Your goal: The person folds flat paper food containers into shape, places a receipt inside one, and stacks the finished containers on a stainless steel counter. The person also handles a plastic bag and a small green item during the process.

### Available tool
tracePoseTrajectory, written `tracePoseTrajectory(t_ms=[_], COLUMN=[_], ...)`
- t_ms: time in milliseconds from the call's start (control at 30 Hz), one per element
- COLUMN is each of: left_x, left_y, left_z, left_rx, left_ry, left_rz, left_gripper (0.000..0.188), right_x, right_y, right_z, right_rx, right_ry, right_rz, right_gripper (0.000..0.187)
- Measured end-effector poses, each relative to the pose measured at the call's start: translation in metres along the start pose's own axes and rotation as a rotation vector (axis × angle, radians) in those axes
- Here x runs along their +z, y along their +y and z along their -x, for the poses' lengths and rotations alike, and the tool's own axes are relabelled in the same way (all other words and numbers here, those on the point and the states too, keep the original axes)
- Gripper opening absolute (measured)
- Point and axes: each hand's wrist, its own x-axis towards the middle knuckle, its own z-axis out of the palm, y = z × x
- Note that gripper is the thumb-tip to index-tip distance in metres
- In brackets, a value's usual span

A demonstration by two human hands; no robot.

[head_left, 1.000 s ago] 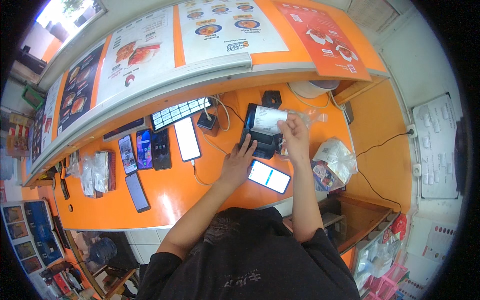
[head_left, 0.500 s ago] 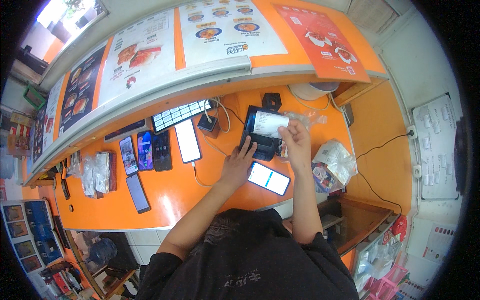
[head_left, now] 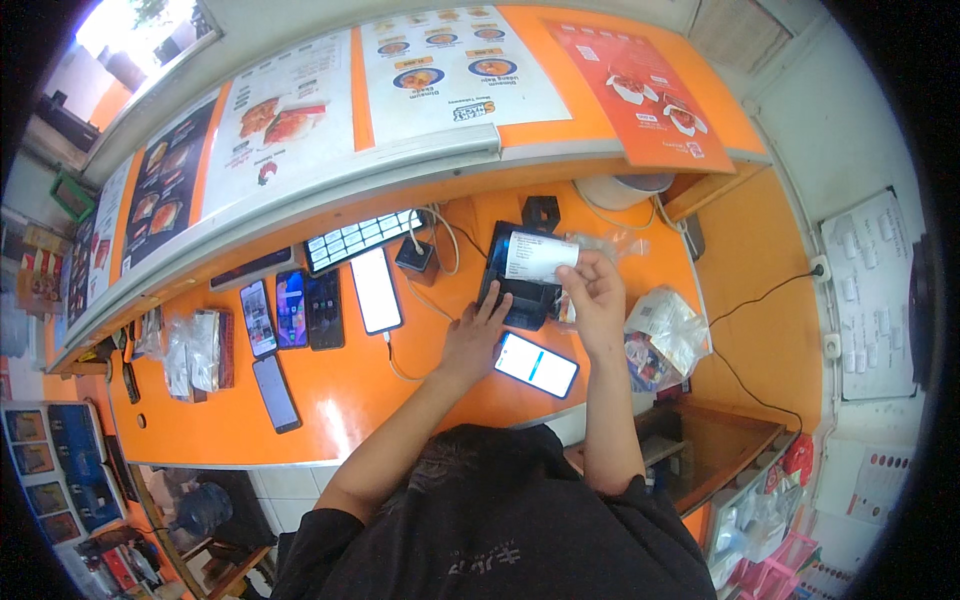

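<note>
Between the thumb and fingers of my right hand point(head_left: 598, 300) is the right end of a white printed receipt point(head_left: 540, 258). The paper lies above a black receipt printer point(head_left: 522, 297), covering part of it; whether it is still joined to the printer I cannot tell. My left hand point(head_left: 474, 338) rests with its fingers stretched out, their tips on the printer's left near edge. Just below the printer lies a white-screened phone point(head_left: 538, 364), near both hands and touched by neither.
Left of the hands are a charging phone point(head_left: 376, 290), a tablet point(head_left: 362, 238), a black cube adapter point(head_left: 416, 260) and several other phones. Plastic-wrapped goods point(head_left: 664, 342) sit at the right. A shelf edge point(head_left: 350, 172) with menu sheets overhangs the orange counter's point(head_left: 330, 400) back.
The whole view has shifted slightly. My right hand keeps its pinch on the receipt, and my left hand stays on the printer, both in nearly the same place.
</note>
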Motion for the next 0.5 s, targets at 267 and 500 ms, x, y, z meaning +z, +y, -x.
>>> tracePoseTrajectory(t_ms=[267,500], left_x=[0.0024,0.0097], left_y=[-0.0010,-0.0032], left_z=[0.0010,0.0004], left_rx=[0.019,0.024], left_ry=[0.042,0.051], left_rz=[-0.010,-0.036], left_gripper=[0.074,0.075], right_x=[-0.0010,-0.0012], right_y=[-0.0057,-0.0096], right_z=[0.0036,0.0049], right_rx=[-0.011,-0.043], right_ry=[-0.034,-0.007], right_rz=[-0.074,-0.016], right_gripper=[0.012,0.011])
